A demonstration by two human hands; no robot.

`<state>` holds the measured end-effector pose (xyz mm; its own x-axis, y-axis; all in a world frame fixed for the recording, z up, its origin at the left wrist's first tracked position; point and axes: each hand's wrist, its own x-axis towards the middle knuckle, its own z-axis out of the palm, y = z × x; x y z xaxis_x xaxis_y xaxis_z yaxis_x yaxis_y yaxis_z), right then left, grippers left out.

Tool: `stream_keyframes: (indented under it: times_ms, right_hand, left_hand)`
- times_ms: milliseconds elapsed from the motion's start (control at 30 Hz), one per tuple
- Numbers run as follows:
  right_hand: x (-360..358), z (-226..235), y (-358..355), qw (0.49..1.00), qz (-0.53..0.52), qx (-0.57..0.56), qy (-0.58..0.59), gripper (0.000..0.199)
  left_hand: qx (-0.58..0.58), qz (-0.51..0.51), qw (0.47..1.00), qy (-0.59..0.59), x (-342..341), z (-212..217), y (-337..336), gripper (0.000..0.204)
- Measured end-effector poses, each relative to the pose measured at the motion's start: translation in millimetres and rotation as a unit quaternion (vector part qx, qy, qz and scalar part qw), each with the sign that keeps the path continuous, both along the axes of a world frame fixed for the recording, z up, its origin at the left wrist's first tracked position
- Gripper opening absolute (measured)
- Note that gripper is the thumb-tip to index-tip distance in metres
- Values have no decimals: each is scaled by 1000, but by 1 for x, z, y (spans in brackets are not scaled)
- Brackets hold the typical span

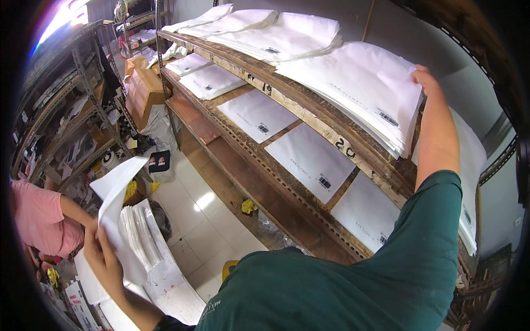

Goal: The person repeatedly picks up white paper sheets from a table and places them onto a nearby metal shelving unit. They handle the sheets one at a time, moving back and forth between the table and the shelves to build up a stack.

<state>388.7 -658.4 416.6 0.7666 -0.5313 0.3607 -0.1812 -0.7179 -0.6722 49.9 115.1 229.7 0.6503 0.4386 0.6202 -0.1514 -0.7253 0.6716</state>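
Observation:
My left hand point(105, 256) is closed on a flat white bag or sheet point(113, 207), whose upper end bends over in the air. Under that hand, more white sheets and a bundle of flat bags with clear edges point(141, 234) lie on a table. High on the right, my right hand point(424, 80) curls its fingers round the far right corner of a stack of flat white bags point(353, 83) printed with a barcode. That stack rests on the top shelf, its near edges fanned out. Whether it grips one bag or several, I cannot tell.
The wooden top shelf point(309, 113) carries more white stacks point(276, 33); single bags point(312, 160) lie on the shelf below. Another stack point(452, 176) hangs past my right arm. At far left are a person in pink point(41, 215), a cluttered rack point(83, 83) and a cardboard box point(144, 94).

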Motion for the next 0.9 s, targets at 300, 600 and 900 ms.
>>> stream_keyframes:
  times_ms: [300, 600, 900]
  right_hand:
    - [-40, 70, 70, 957, -190, -202, 86, 79]
    - [-34, 7, 440, 768, 403, -491, 81, 44]
    - [-36, -168, 654, 685, 593, -416, -81, 47]
  left_hand:
    - [-94, -181, 957, 208, 198, -70, 90, 23]
    - [-466, -207, 850, 130, 274, -103, 88, 61]
    - [-531, -244, 811, -3, 314, -47, 87, 40]
